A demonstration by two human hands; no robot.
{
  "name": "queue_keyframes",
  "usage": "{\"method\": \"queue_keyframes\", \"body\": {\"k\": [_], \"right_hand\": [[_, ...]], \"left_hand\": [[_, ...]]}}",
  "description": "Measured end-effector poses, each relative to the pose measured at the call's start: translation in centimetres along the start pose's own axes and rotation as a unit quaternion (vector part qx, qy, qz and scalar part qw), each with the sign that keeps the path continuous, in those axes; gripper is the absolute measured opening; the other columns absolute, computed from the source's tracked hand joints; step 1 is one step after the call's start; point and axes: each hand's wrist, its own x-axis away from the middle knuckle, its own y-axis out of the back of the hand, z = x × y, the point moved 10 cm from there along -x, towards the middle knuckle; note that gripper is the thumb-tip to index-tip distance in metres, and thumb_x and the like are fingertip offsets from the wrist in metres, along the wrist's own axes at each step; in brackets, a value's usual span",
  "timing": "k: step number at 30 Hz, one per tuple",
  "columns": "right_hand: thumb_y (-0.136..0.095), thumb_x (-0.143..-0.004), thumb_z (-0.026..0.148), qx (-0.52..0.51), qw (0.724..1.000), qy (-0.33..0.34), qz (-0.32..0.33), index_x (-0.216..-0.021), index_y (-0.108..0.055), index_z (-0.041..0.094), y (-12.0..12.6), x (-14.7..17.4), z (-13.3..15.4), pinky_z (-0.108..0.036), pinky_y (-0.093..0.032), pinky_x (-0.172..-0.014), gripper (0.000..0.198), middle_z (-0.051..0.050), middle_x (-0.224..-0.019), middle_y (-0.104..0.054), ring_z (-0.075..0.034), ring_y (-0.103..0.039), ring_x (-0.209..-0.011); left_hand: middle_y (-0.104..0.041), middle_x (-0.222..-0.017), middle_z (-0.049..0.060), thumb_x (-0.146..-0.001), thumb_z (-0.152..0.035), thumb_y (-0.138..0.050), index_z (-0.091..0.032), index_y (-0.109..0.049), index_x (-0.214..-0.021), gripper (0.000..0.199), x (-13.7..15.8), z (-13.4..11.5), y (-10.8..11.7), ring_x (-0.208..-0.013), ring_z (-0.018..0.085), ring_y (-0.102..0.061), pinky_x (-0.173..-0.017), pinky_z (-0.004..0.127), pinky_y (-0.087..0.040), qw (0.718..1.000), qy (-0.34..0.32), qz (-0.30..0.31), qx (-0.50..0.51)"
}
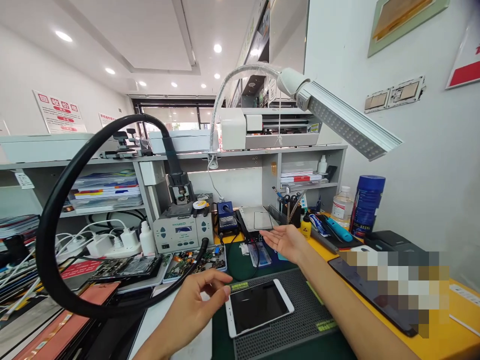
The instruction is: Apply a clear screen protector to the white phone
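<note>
A white smartphone with a dark screen (258,306) lies face up on a grey perforated mat (300,300). My left hand (195,305) hovers at the phone's left edge, fingers loosely curled, thumb and forefinger slightly apart and nothing between them. Whether it touches the phone, I cannot tell. My right hand (287,242) reaches further back over the bench, palm turned up and fingers spread, holding nothing. Close to its fingertips are a flat silver-grey plate (249,218) and a clear plastic packet with blue (260,255). A yellow bottle (305,227) stands to its right.
A thick black hose (47,240) loops across the left side from a grey hot-air station (183,232). Beside it lies a tray of circuit boards (195,260). An LED lamp (348,117) overhangs the right. A large dark device (371,295) rests on the yellow surface.
</note>
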Motion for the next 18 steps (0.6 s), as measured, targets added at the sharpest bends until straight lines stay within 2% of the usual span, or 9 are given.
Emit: {"method": "queue_keyframes", "body": {"k": [4, 8, 10, 13, 15, 18], "right_hand": [[-0.064, -0.101, 0.032, -0.010, 1.000, -0.008, -0.006, -0.129, -0.060, 0.016, 0.3, 0.5, -0.3, -0.040, -0.061, -0.081, 0.032, -0.010, -0.125, -0.065, -0.023, -0.069, -0.100], [-0.064, -0.101, 0.033, 0.007, 0.999, 0.007, -0.033, -0.129, -0.060, 0.017, 1.2, 1.0, -0.3, -0.041, -0.061, -0.082, 0.033, -0.010, -0.124, -0.065, -0.023, -0.068, -0.100], [-0.064, -0.101, 0.034, 0.029, 0.997, 0.039, -0.064, -0.128, -0.061, 0.017, 1.8, 1.2, 0.3, -0.041, -0.060, -0.082, 0.032, -0.009, -0.123, -0.065, -0.023, -0.068, -0.099], [-0.064, -0.100, 0.034, 0.072, 0.984, 0.124, -0.110, -0.126, -0.061, 0.017, 2.6, 2.0, 2.1, -0.040, -0.060, -0.081, 0.031, -0.009, -0.122, -0.065, -0.022, -0.068, -0.097], [-0.064, -0.100, 0.033, 0.105, 0.971, 0.177, -0.124, -0.124, -0.062, 0.017, 2.7, 2.6, 3.2, -0.038, -0.060, -0.078, 0.029, -0.008, -0.118, -0.066, -0.020, -0.068, -0.093], [-0.065, -0.100, 0.032, 0.154, 0.954, 0.221, -0.128, -0.118, -0.064, 0.016, 2.6, 3.2, 4.3, -0.033, -0.060, -0.070, 0.025, -0.006, -0.108, -0.068, -0.017, -0.068, -0.084]], "left_hand": [[-0.068, -0.107, 0.008, -0.084, -0.039, -0.069, -0.026, -0.072, -0.107, 0.026, 0.5, -1.0, -0.8, -0.105, 0.029, -0.059, -0.098, 0.044, -0.045, 0.994, -0.040, 0.009, -0.097], [-0.064, -0.126, 0.010, -0.076, -0.031, -0.074, -0.029, -0.067, -0.126, 0.051, 0.9, -1.2, -2.3, -0.126, 0.035, -0.052, -0.113, 0.051, -0.036, 0.978, -0.062, 0.049, -0.193], [-0.061, -0.134, 0.010, -0.075, -0.032, -0.075, -0.030, -0.061, -0.134, 0.061, 1.0, -0.9, -2.8, -0.130, 0.036, -0.050, -0.116, 0.051, -0.035, 0.969, -0.058, 0.070, -0.228], [-0.059, -0.137, 0.010, -0.073, -0.035, -0.076, -0.031, -0.058, -0.138, 0.068, 1.1, -0.5, -2.9, -0.132, 0.036, -0.049, -0.115, 0.051, -0.037, 0.964, -0.040, 0.084, -0.247], [-0.060, -0.135, 0.010, -0.073, -0.035, -0.076, -0.030, -0.058, -0.139, 0.068, 1.2, -0.6, -2.8, -0.131, 0.036, -0.050, -0.117, 0.053, -0.034, 0.962, -0.034, 0.086, -0.258], [-0.061, -0.131, 0.010, -0.072, -0.033, -0.076, -0.029, -0.058, -0.138, 0.068, 1.2, -0.8, -2.8, -0.129, 0.036, -0.052, -0.118, 0.053, -0.032, 0.960, -0.034, 0.088, -0.265]]}}
